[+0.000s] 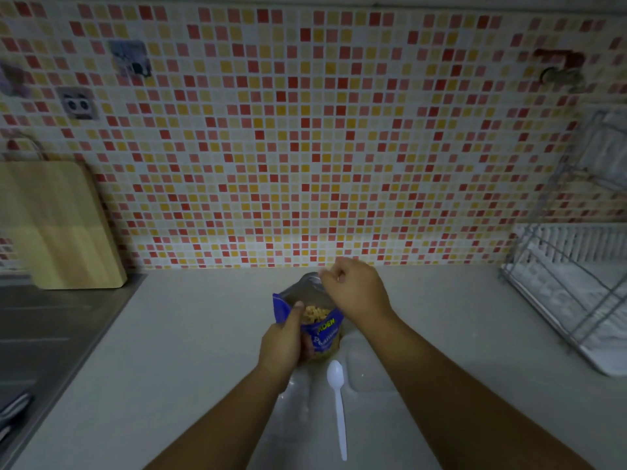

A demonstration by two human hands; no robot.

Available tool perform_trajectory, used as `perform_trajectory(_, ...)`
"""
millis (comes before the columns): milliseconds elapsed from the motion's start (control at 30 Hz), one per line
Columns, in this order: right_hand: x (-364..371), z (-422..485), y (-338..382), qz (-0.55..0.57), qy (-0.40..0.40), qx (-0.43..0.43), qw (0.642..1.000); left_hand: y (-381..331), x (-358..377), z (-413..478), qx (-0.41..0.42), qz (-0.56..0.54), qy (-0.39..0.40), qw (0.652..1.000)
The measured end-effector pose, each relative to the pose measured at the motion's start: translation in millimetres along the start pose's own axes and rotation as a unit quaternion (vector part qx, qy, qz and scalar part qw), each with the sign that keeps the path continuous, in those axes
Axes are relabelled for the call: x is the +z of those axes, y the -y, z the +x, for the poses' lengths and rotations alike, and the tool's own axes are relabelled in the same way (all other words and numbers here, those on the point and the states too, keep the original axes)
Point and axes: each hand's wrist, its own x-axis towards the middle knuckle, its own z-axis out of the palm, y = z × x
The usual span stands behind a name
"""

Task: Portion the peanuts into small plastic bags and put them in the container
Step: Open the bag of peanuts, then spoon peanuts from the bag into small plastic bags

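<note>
Head view: a pale grey countertop (169,351) runs back to a wall of small red, orange, yellow and white mosaic tiles (305,147). At the far left a light wooden cutting board (64,225) leans on the wall beside a steel sink surface (44,327). At the right stands a white dish rack with a wire frame (570,283).

At the counter's centre is a blue foil bag of peanuts (324,334). Its long axis runs near to far, and its open mouth at the far end faces the camera. The lining is silver, the front carries yellow lettering, and pale peanuts (315,313) show inside.

The left hand (285,344) grips the bag's left side, thumb on the mouth's edge. The right hand (356,293) pinches the mouth's far edge.

Just near the bag lies a white plastic spoon (339,401), bowl far, handle near. To its right a clear plastic container (368,371) shows faintly.
</note>
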Motion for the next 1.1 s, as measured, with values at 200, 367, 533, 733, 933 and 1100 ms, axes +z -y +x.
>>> perform_trajectory(200,6.1,-59.0,-27.5,-0.133,0.378,0.16,0.902,36.1,-11.8,-17.3,0.022,0.045,0.074,0.996)
perform_trajectory(367,43.1,-103.5,-50.0,-0.244,0.334,0.156,0.897,60.7,-10.0,-15.9,0.031,0.191,0.094,0.977)
perform_trajectory(533,56.0,-118.1,-58.1,-0.255,0.304,0.172,0.902,70.7,-10.7,-11.0,0.09,0.315,0.104,0.939)
perform_trajectory(733,63.3,-120.4,-66.4,-0.251,0.289,0.208,0.9,71.8,-10.9,-7.9,0.104,0.356,0.101,0.923)
perform_trajectory(933,12.6,-91.4,-57.7,-0.248,0.366,0.148,0.885,59.2,-18.2,-1.7,0.1,0.29,0.01,0.952)
perform_trajectory(1100,-79.2,-45.2,-25.7,-0.288,0.365,0.096,0.88,32.0,-28.1,9.6,0.101,0.155,-0.105,0.977)
